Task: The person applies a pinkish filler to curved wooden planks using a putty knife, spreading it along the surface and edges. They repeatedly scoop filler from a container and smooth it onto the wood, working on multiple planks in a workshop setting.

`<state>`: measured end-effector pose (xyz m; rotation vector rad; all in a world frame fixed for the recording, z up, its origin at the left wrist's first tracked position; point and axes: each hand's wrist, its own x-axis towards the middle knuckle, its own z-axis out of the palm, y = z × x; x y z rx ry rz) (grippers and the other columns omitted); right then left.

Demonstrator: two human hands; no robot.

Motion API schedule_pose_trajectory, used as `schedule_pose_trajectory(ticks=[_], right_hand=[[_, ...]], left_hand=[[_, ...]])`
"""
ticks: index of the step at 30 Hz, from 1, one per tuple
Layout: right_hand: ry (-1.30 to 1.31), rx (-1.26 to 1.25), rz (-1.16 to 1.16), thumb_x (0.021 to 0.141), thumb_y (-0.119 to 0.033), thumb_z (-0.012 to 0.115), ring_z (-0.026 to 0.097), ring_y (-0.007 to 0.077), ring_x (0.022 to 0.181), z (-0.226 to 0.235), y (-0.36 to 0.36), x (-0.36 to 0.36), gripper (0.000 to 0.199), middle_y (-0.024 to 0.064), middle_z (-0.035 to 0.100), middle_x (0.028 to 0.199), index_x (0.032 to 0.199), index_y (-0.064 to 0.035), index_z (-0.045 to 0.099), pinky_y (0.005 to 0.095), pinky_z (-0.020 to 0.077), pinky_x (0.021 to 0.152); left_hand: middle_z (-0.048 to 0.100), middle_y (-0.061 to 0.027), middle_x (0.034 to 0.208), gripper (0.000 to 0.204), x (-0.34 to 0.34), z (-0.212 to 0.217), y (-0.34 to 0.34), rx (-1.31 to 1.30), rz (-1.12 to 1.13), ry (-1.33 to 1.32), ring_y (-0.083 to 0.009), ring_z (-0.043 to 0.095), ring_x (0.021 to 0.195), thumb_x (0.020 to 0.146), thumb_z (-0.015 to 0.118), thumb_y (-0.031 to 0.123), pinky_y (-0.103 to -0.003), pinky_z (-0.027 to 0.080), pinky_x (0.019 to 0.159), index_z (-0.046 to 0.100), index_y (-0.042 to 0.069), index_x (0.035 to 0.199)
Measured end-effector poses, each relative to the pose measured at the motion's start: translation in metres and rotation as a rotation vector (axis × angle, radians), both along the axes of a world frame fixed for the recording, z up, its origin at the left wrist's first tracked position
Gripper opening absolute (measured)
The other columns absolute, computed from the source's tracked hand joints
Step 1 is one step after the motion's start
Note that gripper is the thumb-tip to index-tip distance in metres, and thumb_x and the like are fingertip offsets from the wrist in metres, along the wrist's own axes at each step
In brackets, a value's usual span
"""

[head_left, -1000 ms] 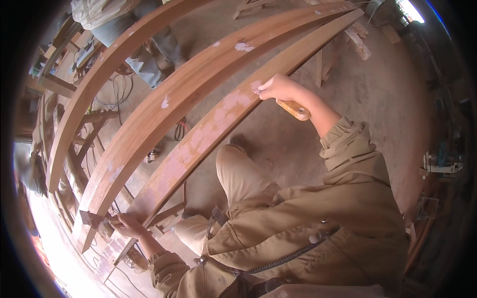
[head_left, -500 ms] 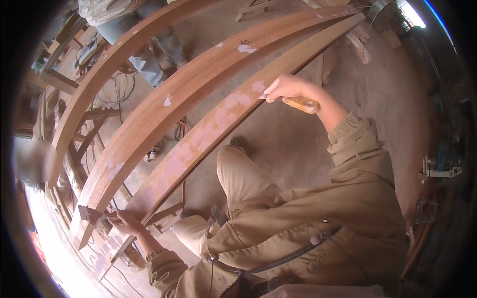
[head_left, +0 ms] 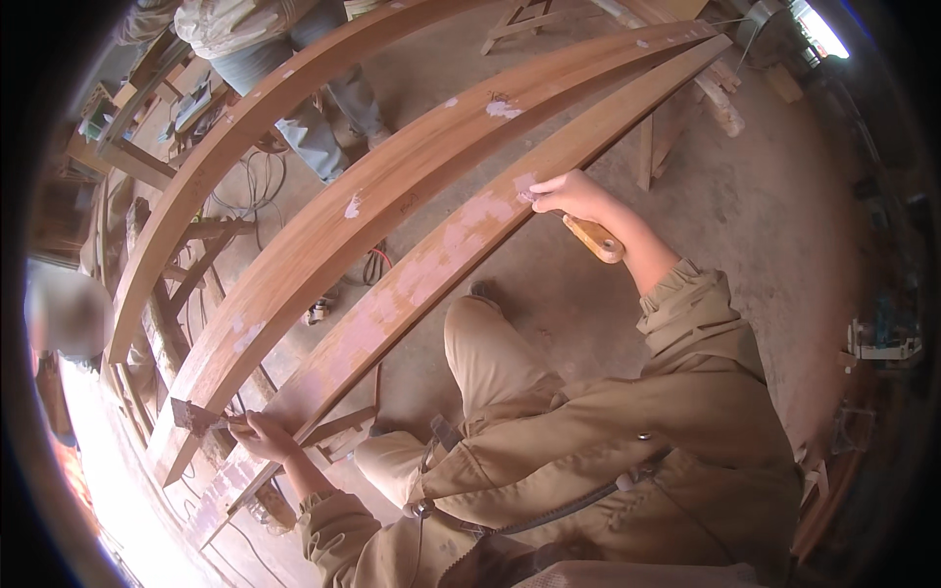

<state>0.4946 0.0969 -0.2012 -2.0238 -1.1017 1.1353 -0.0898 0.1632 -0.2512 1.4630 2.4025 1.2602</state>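
My right hand (head_left: pixel 578 198) is closed around a putty knife with a yellowish wooden handle (head_left: pixel 592 238). The knife's tip, mostly hidden by my fingers, is at a pink filler patch (head_left: pixel 526 184) on a long curved wooden beam (head_left: pixel 588 137). More pink filler (head_left: pixel 392 294) is smeared along the beam's nearer half. At the beam's lower left end, my left hand (head_left: pixel 263 436) grips a scraper with a wide, dark, stained blade (head_left: pixel 194 416). That blade lies over the end of the neighbouring curved beam, though I cannot tell whether it touches.
Two more curved wooden beams run alongside, a middle one (head_left: pixel 392 167) with pink spots and a farther one (head_left: pixel 186 186). Another person (head_left: pixel 343 108) stands behind them. Cables (head_left: pixel 257 186) lie on the floor, with wooden trestles (head_left: pixel 647 152) under the beams.
The view has shifted slightly, so the beams sit lower and further right. My right hand has turned, and the knife's handle now slants downward more. The left hand still holds its scraper.
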Motion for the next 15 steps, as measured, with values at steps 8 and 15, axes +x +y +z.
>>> schedule_pose_trajectory(ticks=[8, 15], right_hand=[[0.051, -0.083, 0.119, 0.063, -0.016, 0.071, 0.06, 0.0138, 0.071, 0.008, 0.003, 0.016, 0.041, 0.0098, 0.067, 0.082, 0.1, 0.0028, 0.065, 0.0274, 0.0466, 0.065], [0.029, -0.135, 0.151, 0.07, -0.015, 0.068, 0.058, 0.0101, 0.074, 0.02, 0.004, -0.015, 0.044, 0.0079, 0.067, 0.092, 0.109, 0.0015, 0.061, 0.0247, 0.0456, 0.064]], left_hand=[[0.061, -0.0202, 0.1, 0.048, -0.008, -0.006, -0.001, -0.003, 0.005, 0.041, -0.034, 0.06, 0.087, 0.082, 0.053, 0.034, -0.043, 0.046, 0.073, 0.05, 0.002, 0.117], [0.062, -0.0187, 0.095, 0.047, -0.011, -0.012, -0.001, 0.06, 0.008, 0.096, -0.0329, 0.06, 0.083, 0.083, 0.053, 0.033, -0.042, 0.046, 0.071, 0.05, 0.001, 0.118]])
